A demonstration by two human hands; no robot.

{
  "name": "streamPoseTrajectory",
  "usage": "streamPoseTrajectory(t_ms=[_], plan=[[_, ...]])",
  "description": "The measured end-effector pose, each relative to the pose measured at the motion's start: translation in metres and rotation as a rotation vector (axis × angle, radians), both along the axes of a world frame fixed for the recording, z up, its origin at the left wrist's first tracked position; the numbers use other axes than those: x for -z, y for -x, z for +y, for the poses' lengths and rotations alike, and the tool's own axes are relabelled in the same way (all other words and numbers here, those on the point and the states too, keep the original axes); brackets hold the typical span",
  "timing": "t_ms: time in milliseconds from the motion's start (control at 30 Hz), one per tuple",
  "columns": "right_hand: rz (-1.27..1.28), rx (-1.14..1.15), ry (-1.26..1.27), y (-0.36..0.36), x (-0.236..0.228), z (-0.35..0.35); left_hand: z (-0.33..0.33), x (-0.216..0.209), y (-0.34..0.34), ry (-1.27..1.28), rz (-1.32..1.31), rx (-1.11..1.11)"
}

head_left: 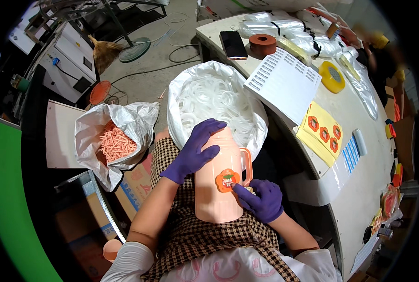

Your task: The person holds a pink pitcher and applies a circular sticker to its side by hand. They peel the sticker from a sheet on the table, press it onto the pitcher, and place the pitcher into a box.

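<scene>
A peach-pink vacuum jug stands upright in my lap, its handle on the right. My left hand, in a purple glove, wraps round its upper left side, fingers over the shoulder near the top. On the front is an orange-red flower-shaped sticker. My right hand, also gloved in purple, is beside the lower body below the handle. One outstretched digit presses the sticker's right edge, while the other fingers are curled; whether they hold anything is hidden.
Ahead sits a white sack of translucent rings; left, another sack holds pink sticks. The right-hand table carries yellow sticker sheets, a label sheet, a phone, tape rolls and plastic bags.
</scene>
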State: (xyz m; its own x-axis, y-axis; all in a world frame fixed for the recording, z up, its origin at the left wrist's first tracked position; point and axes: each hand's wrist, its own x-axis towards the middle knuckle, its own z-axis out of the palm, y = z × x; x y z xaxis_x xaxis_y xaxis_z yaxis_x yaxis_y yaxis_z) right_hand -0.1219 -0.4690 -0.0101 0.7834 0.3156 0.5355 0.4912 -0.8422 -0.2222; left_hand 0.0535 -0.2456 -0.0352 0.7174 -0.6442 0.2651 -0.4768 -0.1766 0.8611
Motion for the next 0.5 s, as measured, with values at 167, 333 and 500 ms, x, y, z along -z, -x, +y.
streamPoseTrajectory(t_ms=[167,333,500], plan=[[0.037,0.028,0.016,0.003,-0.006,0.001,0.001,-0.008,-0.001,-0.023,0.022,0.034],[0.466,-0.028,-0.042,0.005,-0.02,-0.002,0.0,-0.015,0.001,-0.163,-0.098,0.08],[0.693,0.062,0.054,0.024,-0.045,-0.046,0.006,-0.026,-0.004,-0.236,-0.08,0.103]])
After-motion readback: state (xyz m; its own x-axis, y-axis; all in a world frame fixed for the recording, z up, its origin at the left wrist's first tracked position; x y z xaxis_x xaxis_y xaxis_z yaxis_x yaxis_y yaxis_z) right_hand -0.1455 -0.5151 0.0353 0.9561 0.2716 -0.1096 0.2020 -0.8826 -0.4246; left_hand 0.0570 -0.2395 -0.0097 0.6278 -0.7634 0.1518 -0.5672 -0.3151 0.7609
